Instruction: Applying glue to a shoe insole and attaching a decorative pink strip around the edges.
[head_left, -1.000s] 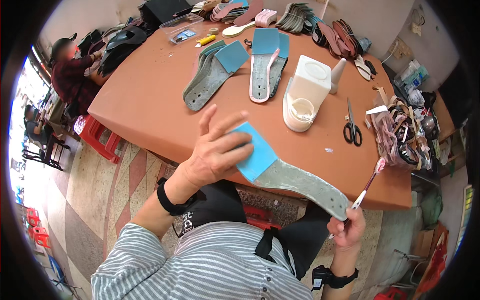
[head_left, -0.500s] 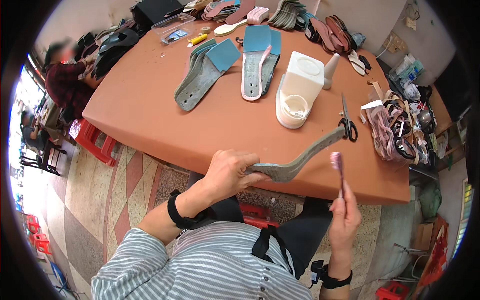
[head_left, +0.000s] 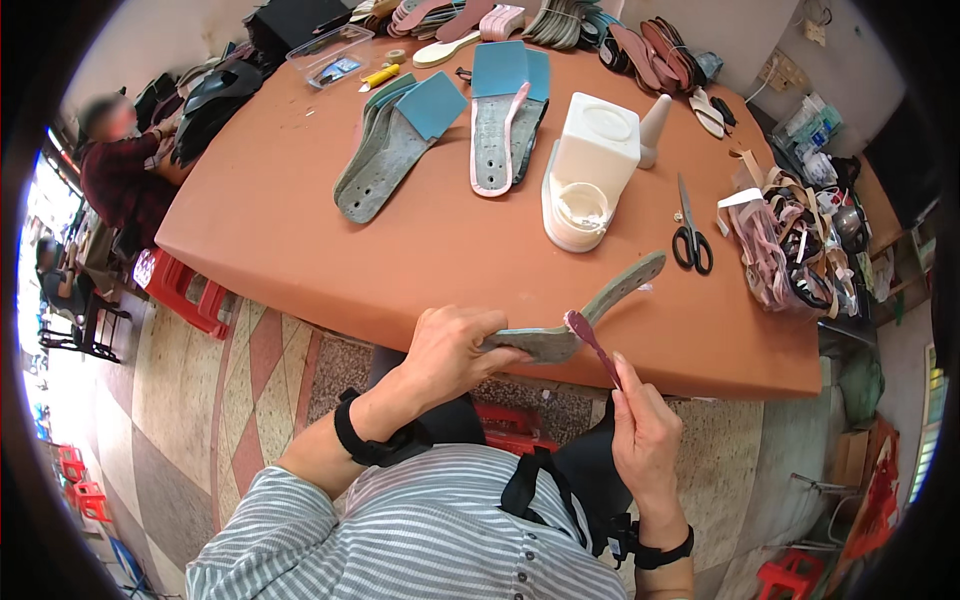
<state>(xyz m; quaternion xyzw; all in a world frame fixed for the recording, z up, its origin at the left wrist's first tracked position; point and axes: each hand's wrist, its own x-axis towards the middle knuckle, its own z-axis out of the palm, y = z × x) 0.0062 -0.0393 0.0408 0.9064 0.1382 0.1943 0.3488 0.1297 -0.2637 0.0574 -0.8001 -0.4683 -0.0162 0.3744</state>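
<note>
My left hand (head_left: 452, 346) grips the heel end of a grey shoe insole (head_left: 600, 305), held edge-up over the near edge of the orange table (head_left: 330, 250). My right hand (head_left: 644, 432) holds a small brush (head_left: 592, 344) with a dark pink tip, and that tip touches the insole's edge near my left fingers. A white glue container (head_left: 590, 170) with a round open tub at its front stands on the table behind the insole.
Black scissors (head_left: 690, 240) lie right of the container. More grey insoles with blue pads (head_left: 400, 145) lie farther back. Tangled straps (head_left: 790, 250) pile at the right edge. A seated person (head_left: 125, 170) is at the far left; red stools (head_left: 185, 290) stand on the tiled floor.
The insole went from lying flat with its blue pad up under my left hand to being lifted and turned on edge. My right hand has raised the brush to its edge.
</note>
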